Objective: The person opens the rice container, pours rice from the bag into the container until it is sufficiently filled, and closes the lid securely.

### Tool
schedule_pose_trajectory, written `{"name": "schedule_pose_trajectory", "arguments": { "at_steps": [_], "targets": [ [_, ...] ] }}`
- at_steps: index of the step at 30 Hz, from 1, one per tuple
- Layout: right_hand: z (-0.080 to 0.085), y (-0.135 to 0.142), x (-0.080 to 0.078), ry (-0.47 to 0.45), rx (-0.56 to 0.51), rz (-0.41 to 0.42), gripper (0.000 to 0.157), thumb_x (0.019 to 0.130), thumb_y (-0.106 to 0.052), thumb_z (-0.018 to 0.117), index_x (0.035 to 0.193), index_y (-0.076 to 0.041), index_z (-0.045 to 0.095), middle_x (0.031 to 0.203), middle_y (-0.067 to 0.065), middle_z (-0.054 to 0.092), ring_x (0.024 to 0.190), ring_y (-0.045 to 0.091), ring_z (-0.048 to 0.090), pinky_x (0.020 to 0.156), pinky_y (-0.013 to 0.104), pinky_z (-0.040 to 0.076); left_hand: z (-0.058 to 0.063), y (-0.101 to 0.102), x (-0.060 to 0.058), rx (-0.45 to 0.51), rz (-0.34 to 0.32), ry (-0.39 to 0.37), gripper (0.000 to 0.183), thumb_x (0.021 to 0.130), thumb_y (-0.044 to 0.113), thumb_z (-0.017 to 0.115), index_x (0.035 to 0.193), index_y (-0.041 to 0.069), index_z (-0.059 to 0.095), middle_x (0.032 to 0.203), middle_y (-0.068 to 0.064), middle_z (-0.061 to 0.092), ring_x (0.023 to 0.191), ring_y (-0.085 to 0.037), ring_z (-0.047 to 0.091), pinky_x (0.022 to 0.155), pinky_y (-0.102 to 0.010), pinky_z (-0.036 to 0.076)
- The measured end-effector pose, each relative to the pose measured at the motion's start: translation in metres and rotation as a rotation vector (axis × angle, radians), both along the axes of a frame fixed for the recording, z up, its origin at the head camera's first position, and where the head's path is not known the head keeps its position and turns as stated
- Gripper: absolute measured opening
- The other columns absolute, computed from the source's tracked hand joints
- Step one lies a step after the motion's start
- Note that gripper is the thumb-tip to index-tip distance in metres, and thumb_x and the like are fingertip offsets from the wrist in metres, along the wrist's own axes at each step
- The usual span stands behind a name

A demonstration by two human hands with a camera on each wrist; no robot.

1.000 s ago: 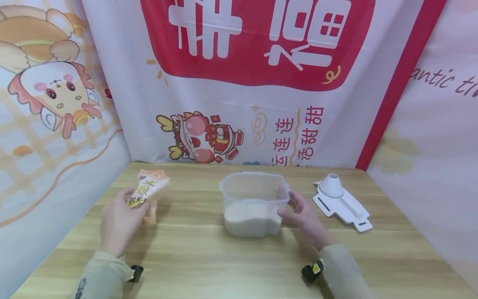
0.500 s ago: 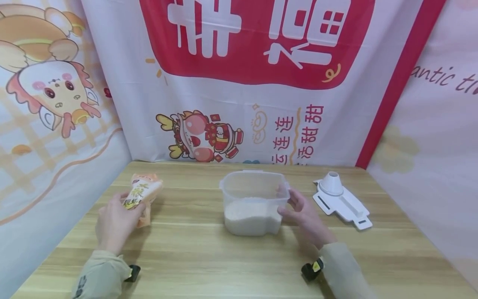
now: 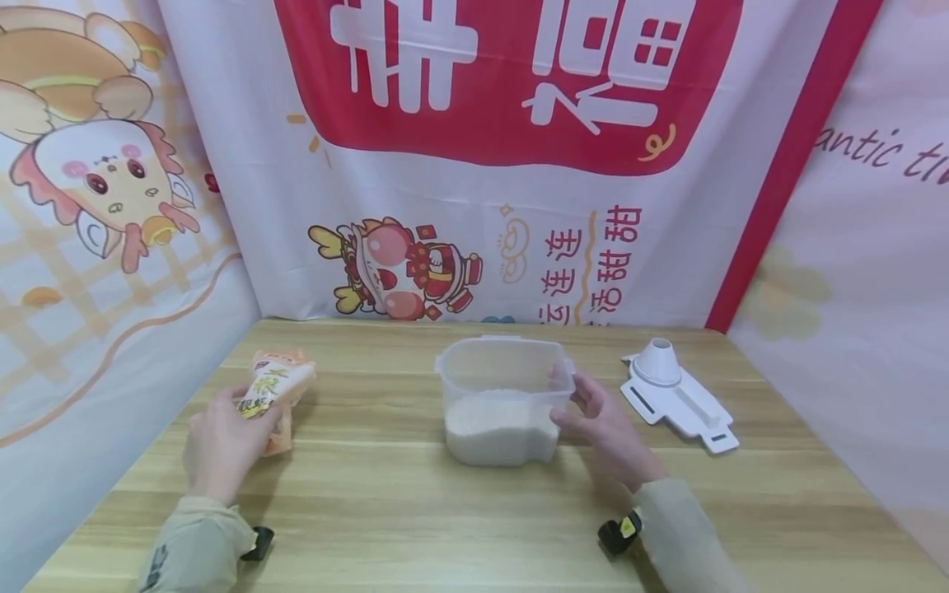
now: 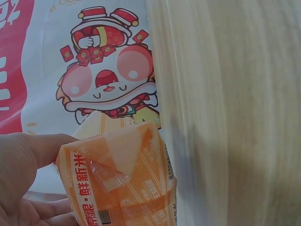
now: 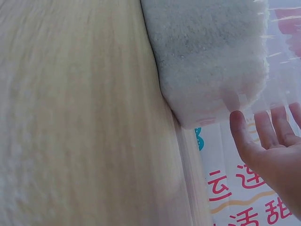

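Note:
In the head view, my left hand (image 3: 227, 445) grips an orange-and-white plastic rice bag (image 3: 276, 389) at the table's left side. The bag looks crumpled and printed with characters; in the left wrist view the thumb lies along one edge of the bag (image 4: 120, 176). A clear plastic container (image 3: 500, 371) stands upright near the middle, partly filled with white rice (image 3: 497, 428) heaped unevenly. My right hand (image 3: 604, 432) touches its right side, thumb and fingers spread. The right wrist view has those fingertips (image 5: 237, 120) right at the container's wall, fairly straight.
A white lid (image 3: 685, 403) with a cone-shaped cup (image 3: 658, 365) on it lies to the right of the container. The wooden table (image 3: 415, 527) ends at printed cloth hangings (image 3: 630, 247) at the back and both sides.
My left hand has shifted left and slightly toward me with the rice bag, away from the container. The right hand and container have stayed in place.

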State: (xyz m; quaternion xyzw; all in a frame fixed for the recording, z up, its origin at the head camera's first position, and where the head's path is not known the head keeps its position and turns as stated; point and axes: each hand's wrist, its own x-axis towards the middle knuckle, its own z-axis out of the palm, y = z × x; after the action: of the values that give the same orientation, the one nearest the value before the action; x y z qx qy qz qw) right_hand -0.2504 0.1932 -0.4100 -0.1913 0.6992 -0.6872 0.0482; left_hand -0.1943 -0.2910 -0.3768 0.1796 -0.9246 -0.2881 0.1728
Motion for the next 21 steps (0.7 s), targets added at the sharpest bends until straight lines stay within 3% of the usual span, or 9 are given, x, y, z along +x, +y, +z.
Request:
{"name": "schedule_pose_trajectory", "arguments": {
  "at_steps": [21],
  "targets": [
    [0.0002, -0.0006, 0.0020, 0.008, 0.007, 0.002, 0.074, 0.091, -0.017, 0.071, 0.153, -0.012, 0.031, 0.155, 0.004, 0.034, 0.143, 0.025, 0.025, 0.116, 0.053, 0.014, -0.0037, 0.0023, 0.0001, -0.017, -0.027, -0.050, 0.073, 0.086, 0.043, 0.070, 0.137, -0.004, 0.046, 0.117, -0.036, 0.055, 0.086, -0.044, 0.059, 0.050, -0.038, 0.043]
  ]
}}
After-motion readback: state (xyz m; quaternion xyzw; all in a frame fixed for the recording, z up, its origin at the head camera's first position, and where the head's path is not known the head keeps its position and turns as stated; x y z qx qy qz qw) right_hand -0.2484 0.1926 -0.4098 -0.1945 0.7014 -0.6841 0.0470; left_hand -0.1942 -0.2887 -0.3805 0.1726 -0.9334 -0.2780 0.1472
